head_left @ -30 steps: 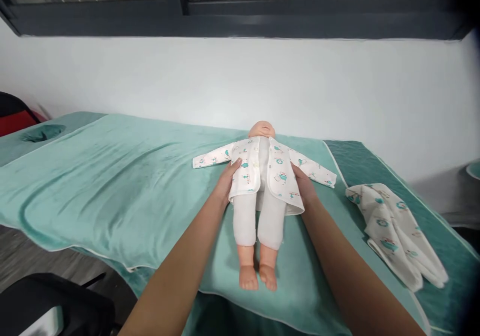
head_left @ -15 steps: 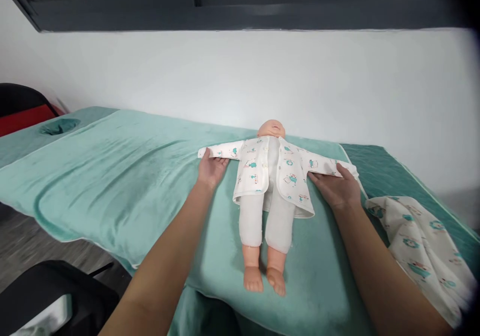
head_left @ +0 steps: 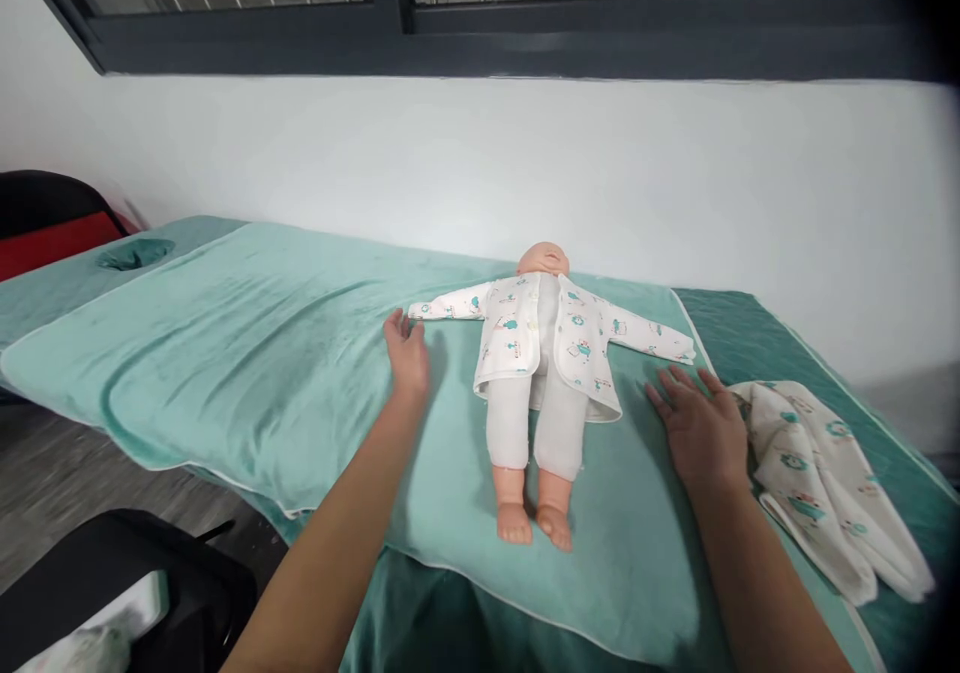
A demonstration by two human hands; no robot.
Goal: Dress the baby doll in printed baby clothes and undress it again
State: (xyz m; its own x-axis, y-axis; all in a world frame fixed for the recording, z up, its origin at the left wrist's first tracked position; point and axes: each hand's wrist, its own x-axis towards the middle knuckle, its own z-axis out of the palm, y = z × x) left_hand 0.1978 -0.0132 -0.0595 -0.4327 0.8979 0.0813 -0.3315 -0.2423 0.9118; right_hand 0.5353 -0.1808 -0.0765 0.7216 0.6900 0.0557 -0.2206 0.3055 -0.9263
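A baby doll lies on its back with its head toward the wall and its bare feet toward me. It wears a white printed jacket, unfastened down the front, with both sleeves stretched out sideways. By the cuff of the sleeve on the left is my left hand, fingers apart and holding nothing. My right hand is spread open, palm down, just below the cuff of the other sleeve. Beneath the doll is a light green blanket.
Printed white trousers lie crumpled to the right of my right hand. The padded bed stands against a white wall under a dark window frame. At lower left is a black chair with a white object on it.
Both hands have let go of the jacket sleeves. My left hand has drawn back slightly left of its cuff; my right hand has turned palm down and moved below its cuff.
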